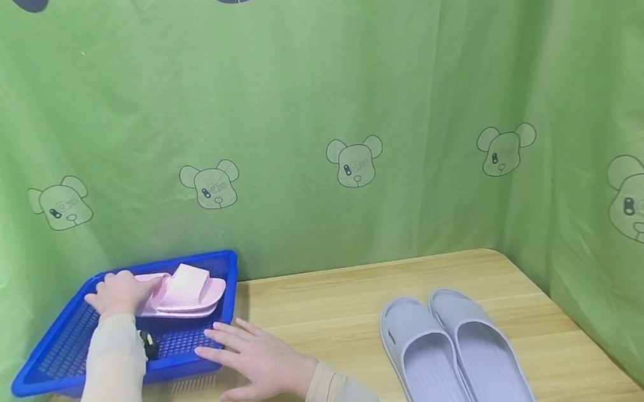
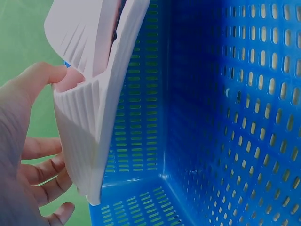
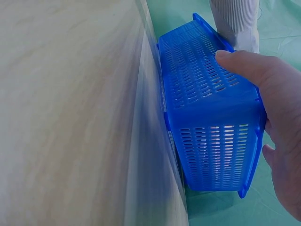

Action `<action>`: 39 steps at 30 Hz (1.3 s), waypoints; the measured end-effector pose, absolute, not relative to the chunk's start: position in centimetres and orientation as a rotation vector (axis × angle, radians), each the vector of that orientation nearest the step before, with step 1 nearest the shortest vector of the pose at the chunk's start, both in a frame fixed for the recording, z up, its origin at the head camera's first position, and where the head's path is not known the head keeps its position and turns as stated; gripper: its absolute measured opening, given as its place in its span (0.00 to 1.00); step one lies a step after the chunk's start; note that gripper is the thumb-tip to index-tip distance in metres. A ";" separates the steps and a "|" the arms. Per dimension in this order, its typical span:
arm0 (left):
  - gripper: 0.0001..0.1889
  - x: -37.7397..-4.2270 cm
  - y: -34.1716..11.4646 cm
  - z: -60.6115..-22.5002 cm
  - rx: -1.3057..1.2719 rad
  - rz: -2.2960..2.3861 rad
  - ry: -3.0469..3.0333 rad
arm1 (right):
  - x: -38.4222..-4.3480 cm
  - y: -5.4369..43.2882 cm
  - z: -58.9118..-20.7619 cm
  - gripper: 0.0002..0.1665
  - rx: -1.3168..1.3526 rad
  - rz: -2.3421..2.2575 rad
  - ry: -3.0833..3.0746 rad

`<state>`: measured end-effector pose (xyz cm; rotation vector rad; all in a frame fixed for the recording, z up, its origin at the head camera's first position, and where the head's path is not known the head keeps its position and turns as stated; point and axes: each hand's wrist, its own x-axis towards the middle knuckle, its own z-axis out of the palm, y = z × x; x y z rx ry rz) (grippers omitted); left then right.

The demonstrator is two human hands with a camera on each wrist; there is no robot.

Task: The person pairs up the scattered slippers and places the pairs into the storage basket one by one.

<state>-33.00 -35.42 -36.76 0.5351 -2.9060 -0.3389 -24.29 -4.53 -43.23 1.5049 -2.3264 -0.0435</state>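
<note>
A pair of pale pink slippers [image 1: 187, 285] lies stacked inside a blue perforated plastic basket [image 1: 234, 298]. My left hand [image 1: 116, 292] reaches into the basket at the slippers' left end. Its thumb lies against the upper slipper, seen in the left wrist view beside the ribbed pink sole [image 2: 80, 117]. The other fingers are spread and loosely bent, with some tips close to the slipper's edge. My right hand [image 1: 261, 359] is spread over the basket's near right corner, holding nothing. Whether it touches the rim cannot be told.
A pair of grey slippers [image 1: 419, 326] sits side by side on the right of the wooden table [image 1: 308, 304]. A green curtain [image 1: 290, 101] with bear-head prints hangs behind and at both sides. A small black item [image 1: 149, 345] shows at the left wrist.
</note>
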 end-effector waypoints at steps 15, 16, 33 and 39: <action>0.57 -33.2 -35.4 -36.9 0.573 -0.365 -2.960 | -24.3 -4.5 -43.2 0.51 1.511 -0.031 -2.326; 0.57 -33.2 -35.4 -37.0 0.571 -0.365 -2.963 | -24.3 -4.5 -43.2 0.51 1.512 -0.029 -2.326; 0.54 -33.1 -35.3 -37.3 0.535 -0.403 -2.998 | -24.2 -4.5 -43.1 0.51 1.512 -0.044 -2.314; 0.54 -33.1 -35.4 -37.3 0.521 -0.400 -3.017 | -24.2 -4.5 -43.1 0.52 1.514 -0.039 -2.307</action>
